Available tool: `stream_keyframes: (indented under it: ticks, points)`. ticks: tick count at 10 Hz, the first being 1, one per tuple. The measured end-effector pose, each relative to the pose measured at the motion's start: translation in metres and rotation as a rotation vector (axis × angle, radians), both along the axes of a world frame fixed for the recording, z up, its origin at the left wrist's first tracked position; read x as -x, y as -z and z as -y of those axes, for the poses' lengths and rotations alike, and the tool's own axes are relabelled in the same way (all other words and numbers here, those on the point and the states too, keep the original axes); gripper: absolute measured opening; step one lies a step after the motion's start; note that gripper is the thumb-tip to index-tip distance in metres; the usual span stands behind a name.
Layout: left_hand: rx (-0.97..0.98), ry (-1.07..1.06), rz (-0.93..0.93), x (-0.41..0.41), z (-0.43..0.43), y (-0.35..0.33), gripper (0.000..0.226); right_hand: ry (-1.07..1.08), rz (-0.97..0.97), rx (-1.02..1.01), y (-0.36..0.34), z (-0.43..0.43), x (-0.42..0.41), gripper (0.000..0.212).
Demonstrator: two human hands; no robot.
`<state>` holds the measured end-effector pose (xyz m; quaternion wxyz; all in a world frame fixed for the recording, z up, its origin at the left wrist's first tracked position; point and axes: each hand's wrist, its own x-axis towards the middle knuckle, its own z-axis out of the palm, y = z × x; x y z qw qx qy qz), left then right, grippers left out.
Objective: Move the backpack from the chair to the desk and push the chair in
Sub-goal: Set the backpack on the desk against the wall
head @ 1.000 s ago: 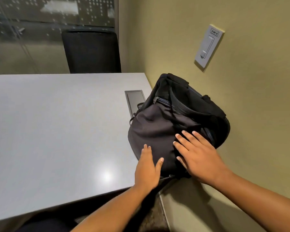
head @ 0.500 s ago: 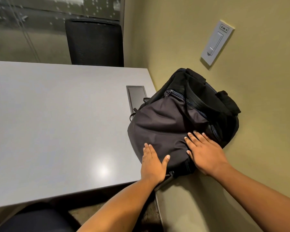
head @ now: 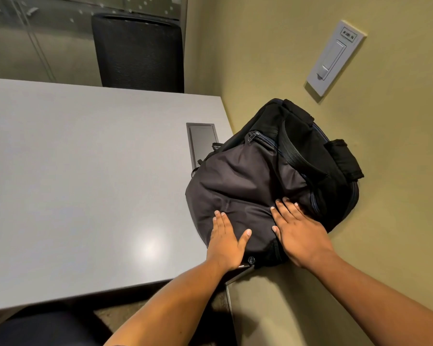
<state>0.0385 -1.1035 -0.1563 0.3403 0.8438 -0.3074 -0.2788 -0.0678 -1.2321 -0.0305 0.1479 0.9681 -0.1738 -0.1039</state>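
The dark grey and black backpack point(head: 255, 181) lies on the right end of the grey desk point(head: 85, 183), leaning against the olive wall. My left hand point(head: 226, 239) rests flat on its near left edge, fingers spread. My right hand point(head: 298, 233) lies flat on its near right side, fingers together, gripping nothing. A dark chair seat point(head: 35, 328) shows at the bottom left, just under the desk's near edge; most of it is out of view.
A second black chair point(head: 138, 51) stands behind the desk's far edge, in front of a glass partition. A recessed grey cover plate point(head: 201, 141) sits in the desk beside the backpack. A light switch point(head: 335, 56) is on the wall at right.
The backpack has slid a little farther onto the desk, away from the near edge, with both hands staying flat on it. The view has shifted.
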Motion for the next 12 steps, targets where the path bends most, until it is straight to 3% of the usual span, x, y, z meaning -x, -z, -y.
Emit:
stream_keyframes:
  ticks: [7, 12]
  points:
    - [0.007, 0.108, -0.058, -0.045, 0.013, -0.001, 0.096, 0.03, 0.013, -0.015, 0.009, 0.012, -0.027, 0.055]
    - [-0.031, 0.093, 0.063, -0.05, 0.01, -0.001, 0.094, 0.028, 0.03, -0.044, 0.011, 0.015, -0.032, 0.054]
